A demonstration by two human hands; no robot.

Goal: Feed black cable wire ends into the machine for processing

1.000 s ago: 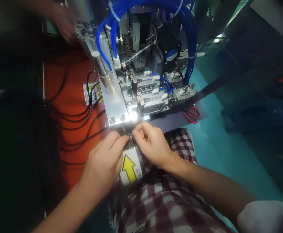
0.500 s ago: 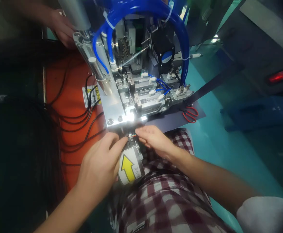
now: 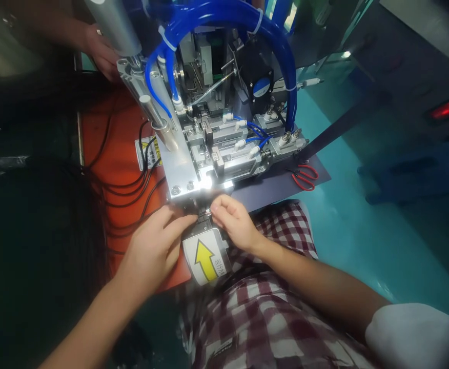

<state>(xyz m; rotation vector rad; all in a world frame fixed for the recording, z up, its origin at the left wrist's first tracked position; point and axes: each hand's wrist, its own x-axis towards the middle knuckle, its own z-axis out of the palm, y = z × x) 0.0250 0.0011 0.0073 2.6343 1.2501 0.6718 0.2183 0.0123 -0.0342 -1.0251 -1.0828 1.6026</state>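
Head view, right hand: the right hand is pinching, thumb and forefinger together, on a small part – too tiny to make out further.
Left hand: the left hand is reaching in from the other side, its fingertips resting at the edge of a metal block; whether it is gripping anything, I cannot tell.
Small part: it is sitting at the top of the block, between the two hands and just below the bright front edge of the machine.
Arrow sticker: a white sticker with a yellow arrow is facing up, just below the block.
Blue hoses: thick blue hoses are arching over the machine.
Table: black cables are trailing across the orange table beside the machine.
Red handles: a red-handled tool is lying near the machine's right side.
Upper left: another person's hand is showing behind a metal post – partly hidden.
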